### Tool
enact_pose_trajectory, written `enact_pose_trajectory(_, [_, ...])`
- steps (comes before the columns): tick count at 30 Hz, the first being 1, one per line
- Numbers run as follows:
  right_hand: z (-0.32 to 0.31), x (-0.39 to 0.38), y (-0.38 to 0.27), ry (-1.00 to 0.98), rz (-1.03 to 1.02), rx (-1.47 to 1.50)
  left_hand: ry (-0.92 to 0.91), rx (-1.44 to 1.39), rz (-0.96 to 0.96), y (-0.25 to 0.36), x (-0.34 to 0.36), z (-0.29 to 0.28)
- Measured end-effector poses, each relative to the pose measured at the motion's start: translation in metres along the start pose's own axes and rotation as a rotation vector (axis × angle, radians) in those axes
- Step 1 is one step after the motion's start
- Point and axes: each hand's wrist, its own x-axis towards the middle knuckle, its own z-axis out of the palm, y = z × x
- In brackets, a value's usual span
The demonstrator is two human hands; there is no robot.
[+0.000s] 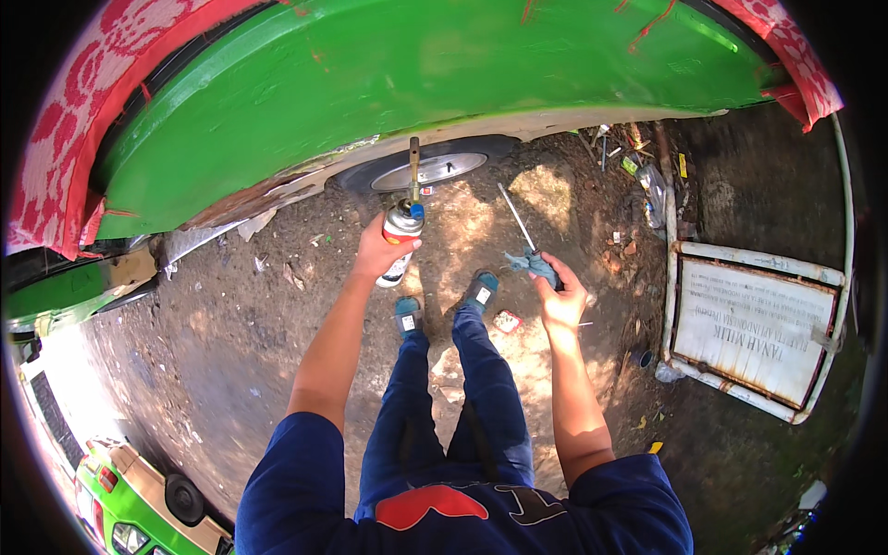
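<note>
My left hand [376, 250] is wrapped around the canister of a gas blowtorch [402, 224]. A metal burner tube and a blue knob sit on its top, and the tube points away from me toward the green vehicle panel [462, 69]. Held upright, the torch shows no flame that I can make out. To the right, my right hand [562, 298] is closed on a crumpled blue-grey rag [535, 266]. A long thin metal rod [515, 211] sticks out of the rag, angled away and to the left. Its handle end is hidden by rag and fingers.
Below the panel is a wheel [430, 170]. Patterned red cloth [83, 120] hangs at the vehicle's left side. A rusty framed white sign [754, 319] lies at right, near scattered litter [651, 194]. Another green vehicle [120, 495] stands lower left. My shoes [409, 315] rest on dirt ground.
</note>
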Motion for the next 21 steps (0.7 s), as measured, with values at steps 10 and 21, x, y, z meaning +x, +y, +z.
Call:
enact_pose_trajectory(10, [-0.033,0.015,-0.004,0.076,-0.008,-0.217,-0.073,-0.029,0.034,0.009,0.025,0.042])
enact_pose_trajectory(21, [-0.059,0.044,-0.001,0.087,-0.053,-0.202,-0.11,-0.054,0.025,0.022,0.044,0.08])
